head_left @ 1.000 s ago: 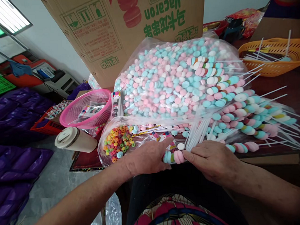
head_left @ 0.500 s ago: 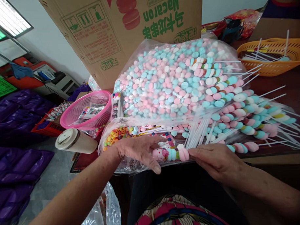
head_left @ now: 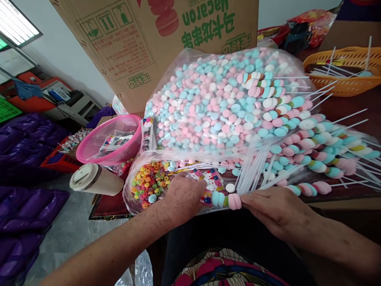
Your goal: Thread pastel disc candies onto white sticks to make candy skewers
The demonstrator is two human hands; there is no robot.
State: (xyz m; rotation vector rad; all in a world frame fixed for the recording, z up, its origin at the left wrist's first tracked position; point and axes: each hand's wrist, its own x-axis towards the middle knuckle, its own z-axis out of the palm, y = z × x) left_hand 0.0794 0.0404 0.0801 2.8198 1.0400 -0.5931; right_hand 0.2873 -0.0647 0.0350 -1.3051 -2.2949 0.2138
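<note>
Pinching a skewer (head_left: 226,199) between both hands, I have my right hand (head_left: 275,210) closed on its stick end, thumb and fingertips just behind the pink candy; my left hand (head_left: 184,197) is closed at the other end, knuckles up, fingers curled on the printed topper beside the blue pieces; the skewer lies level between the two hands, just above my lap; beyond my left hand lies a bag (head_left: 147,184) of coloured ring candies, touching my knuckles; beyond my right hand a bundle of bare sticks (head_left: 250,170) fans upward, with finished skewers (head_left: 315,151) heaped further right; a big sack (head_left: 217,102) of pink and blue candies rises behind both hands, a carton (head_left: 131,36) behind it; left of my left hand stand a cup (head_left: 94,178) on its side and a pink basket (head_left: 111,140); an orange basket (head_left: 349,69) sits far beyond my right hand.
</note>
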